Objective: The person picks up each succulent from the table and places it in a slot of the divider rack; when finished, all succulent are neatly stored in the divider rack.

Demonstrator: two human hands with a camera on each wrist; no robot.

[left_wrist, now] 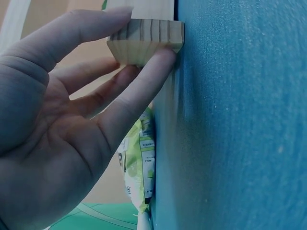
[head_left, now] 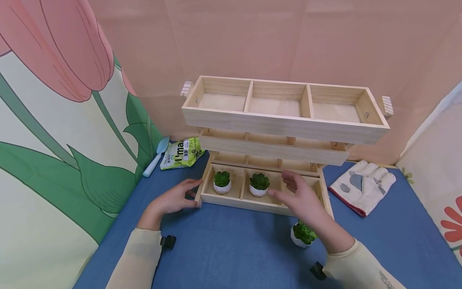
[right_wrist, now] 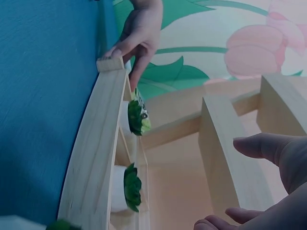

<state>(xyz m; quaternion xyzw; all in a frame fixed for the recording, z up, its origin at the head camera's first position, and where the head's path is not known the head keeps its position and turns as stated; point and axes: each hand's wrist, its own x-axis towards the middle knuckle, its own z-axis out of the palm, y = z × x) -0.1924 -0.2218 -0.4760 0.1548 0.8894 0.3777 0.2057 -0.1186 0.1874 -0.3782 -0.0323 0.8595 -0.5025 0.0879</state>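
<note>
A three-tier wooden planter stand (head_left: 285,122) with divided trays stands on the blue tabletop. At the front left corner of its lowest tray (head_left: 223,202), my left hand (head_left: 175,197) grips the wooden end piece (left_wrist: 146,40) between thumb and fingers. Small succulents in white pots sit in that tray: one succulent (head_left: 221,182) in the left compartment, another succulent (head_left: 259,184) in the middle one. Over the tray's right part hovers my right hand (head_left: 301,196), fingers spread and holding nothing, thumb close to the middle pot. A third potted succulent (head_left: 301,235) leans on the table, partly hidden by the right forearm.
Left of the stand lie a green and white bag (head_left: 182,153) and a light blue hand trowel (head_left: 157,156). A pair of pale work gloves (head_left: 362,186) with red cuffs lies to the right. The upper trays (head_left: 278,98) overhang the back of the lowest one.
</note>
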